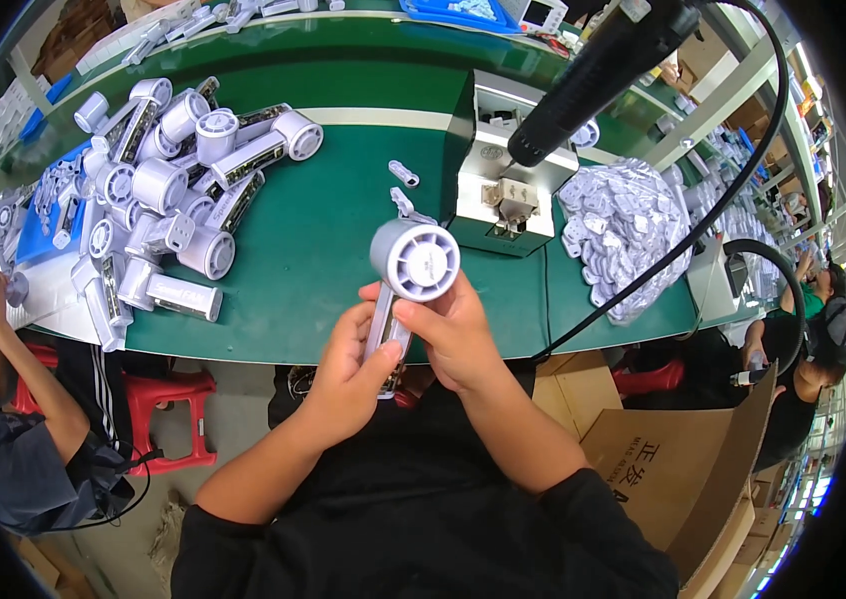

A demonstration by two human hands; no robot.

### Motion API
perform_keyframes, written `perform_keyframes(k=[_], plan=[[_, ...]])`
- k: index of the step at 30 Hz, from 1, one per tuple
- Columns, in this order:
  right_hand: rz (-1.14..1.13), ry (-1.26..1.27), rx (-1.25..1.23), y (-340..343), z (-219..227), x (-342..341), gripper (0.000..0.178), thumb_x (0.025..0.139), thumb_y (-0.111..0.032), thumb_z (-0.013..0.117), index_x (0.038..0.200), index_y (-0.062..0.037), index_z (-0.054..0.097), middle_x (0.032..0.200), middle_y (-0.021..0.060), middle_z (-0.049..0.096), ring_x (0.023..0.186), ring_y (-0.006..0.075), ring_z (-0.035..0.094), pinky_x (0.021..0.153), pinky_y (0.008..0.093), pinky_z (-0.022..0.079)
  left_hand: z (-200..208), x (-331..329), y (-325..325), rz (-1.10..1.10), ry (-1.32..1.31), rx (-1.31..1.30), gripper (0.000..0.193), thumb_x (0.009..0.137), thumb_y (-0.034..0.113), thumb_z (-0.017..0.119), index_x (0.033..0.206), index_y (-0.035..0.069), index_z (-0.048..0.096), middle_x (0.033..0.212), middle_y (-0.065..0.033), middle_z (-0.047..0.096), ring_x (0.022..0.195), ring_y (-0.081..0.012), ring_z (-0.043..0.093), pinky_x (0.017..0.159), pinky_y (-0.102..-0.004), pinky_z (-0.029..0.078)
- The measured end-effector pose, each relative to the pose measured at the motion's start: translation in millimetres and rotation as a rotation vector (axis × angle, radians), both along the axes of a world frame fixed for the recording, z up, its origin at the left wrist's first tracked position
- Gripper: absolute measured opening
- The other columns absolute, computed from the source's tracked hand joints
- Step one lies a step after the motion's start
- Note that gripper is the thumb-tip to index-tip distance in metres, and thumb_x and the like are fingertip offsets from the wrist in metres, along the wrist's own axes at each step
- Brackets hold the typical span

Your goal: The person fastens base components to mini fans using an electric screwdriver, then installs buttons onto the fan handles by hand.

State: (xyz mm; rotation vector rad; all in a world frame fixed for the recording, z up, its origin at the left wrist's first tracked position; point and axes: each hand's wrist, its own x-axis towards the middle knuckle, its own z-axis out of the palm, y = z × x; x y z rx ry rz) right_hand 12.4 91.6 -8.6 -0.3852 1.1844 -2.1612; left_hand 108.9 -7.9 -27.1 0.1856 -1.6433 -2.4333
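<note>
Both hands hold a pale lavender handheld fan (417, 262) over the table's front edge, its round slotted head up and away from me. My left hand (347, 364) wraps the lower handle, thumb lying along it. With thumb and fingers, my right hand (458, 334) grips the upper handle just below the head. Behind the fan head lies a small pale plastic part (406, 206), partly hidden. Another small slotted plastic piece (403, 174) rests a little farther off on the green tabletop (333, 200).
Similar fans (158, 185) are heaped at left. A metal screw feeder box (503, 180) stands at right, with a black electric screwdriver (593, 85) hanging above it. Beyond is a bag of pale plastic parts (628, 230). A cardboard box (673, 459) sits lower right; co-workers sit on both sides.
</note>
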Motion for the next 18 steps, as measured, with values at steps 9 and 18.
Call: perform_keyframes(k=[9,18], plan=[[0.049,0.018,-0.057,4.8,-5.2,2.0,0.059,0.076,0.0,0.065,0.125,-0.0057,0.034,0.106,0.0118,0.057,0.095,0.0217,0.061,0.078,0.0352,0.052,8.6,6.7,-0.1,-0.066,0.03,-0.01,0.041,0.089,0.014,0.047,0.126,0.0,0.037,0.095,-0.0068,0.053,0.071,-0.0111,0.053,0.058,-0.023,0.044],[0.044,0.063,-0.065,5.5,-11.3,-0.1,0.066,0.077,-0.001,0.064,0.13,-0.0059,0.027,0.113,0.0149,0.052,0.099,0.0239,0.059,0.08,0.0364,0.053,10.6,6.3,-5.9,-0.168,-0.062,0.258,0.035,0.089,0.01,0.049,0.12,0.0,0.038,0.094,-0.0054,0.051,0.071,-0.0094,0.053,0.06,-0.0233,0.046]])
